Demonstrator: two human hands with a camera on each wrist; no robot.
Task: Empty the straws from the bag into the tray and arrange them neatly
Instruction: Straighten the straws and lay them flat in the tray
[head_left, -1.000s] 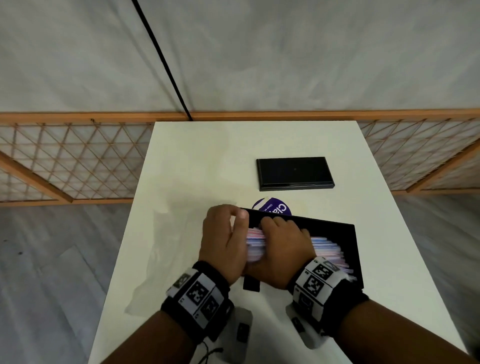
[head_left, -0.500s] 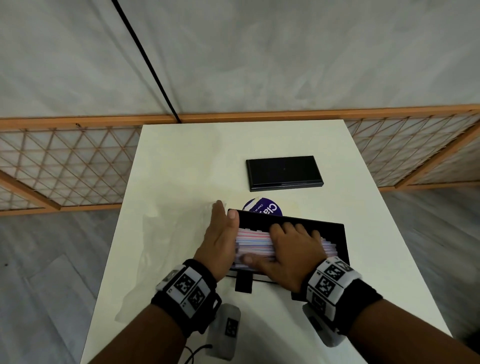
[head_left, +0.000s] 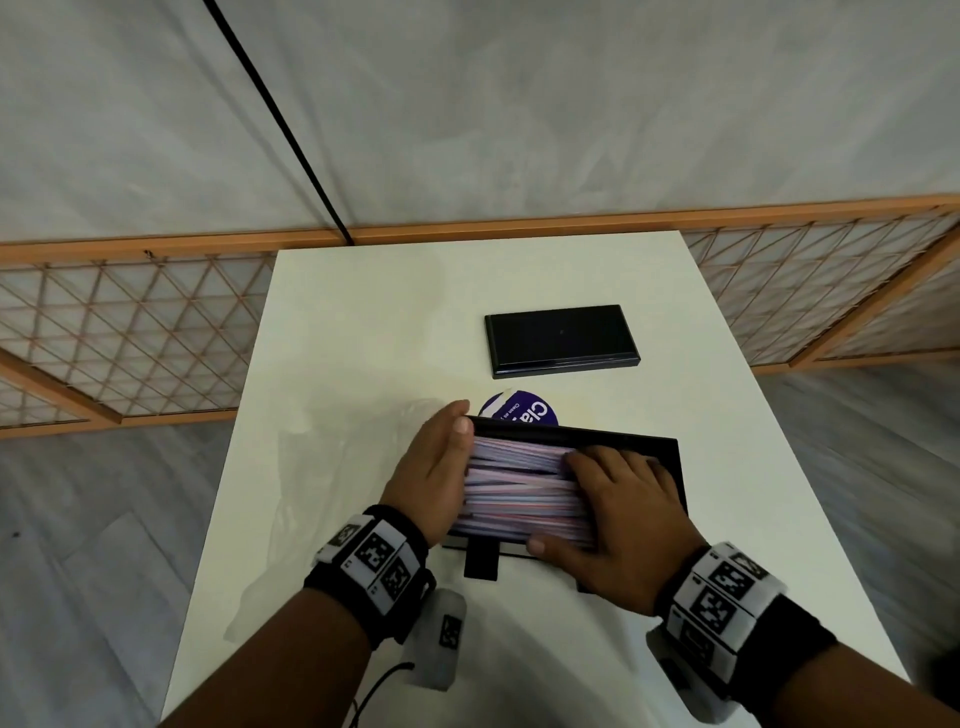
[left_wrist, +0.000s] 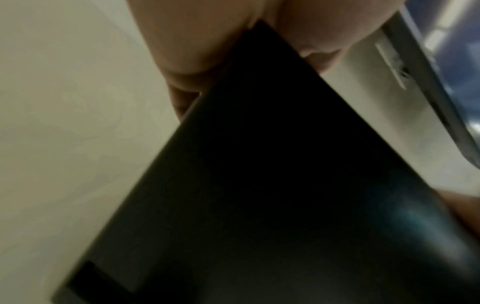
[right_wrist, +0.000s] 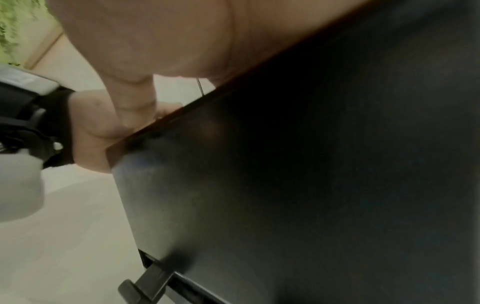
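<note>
A black tray (head_left: 631, 438) sits on the white table, filled with pink, blue and white straws (head_left: 519, 493) lying lengthwise, some crossed. My left hand (head_left: 441, 460) stands on edge with straight fingers pressed against the straws' left ends. My right hand (head_left: 615, 496) lies flat on the right part of the straws, thumb at the near edge, covering their right ends. The empty clear bag (head_left: 322, 467) lies flat to the left. The wrist views show only the tray's dark outer wall (left_wrist: 259, 185) (right_wrist: 311, 174) and parts of each palm.
A second black tray (head_left: 561, 340) lies farther back on the table. A round purple label (head_left: 522, 410) peeks out behind the filled tray. A small black block (head_left: 480, 561) sits at the tray's near edge. An orange lattice fence runs behind the table.
Both hands were bunched over the straws' left end. The left hand has flattened against that end, and the right hand has slid right along the straws, which now lie flatter.
</note>
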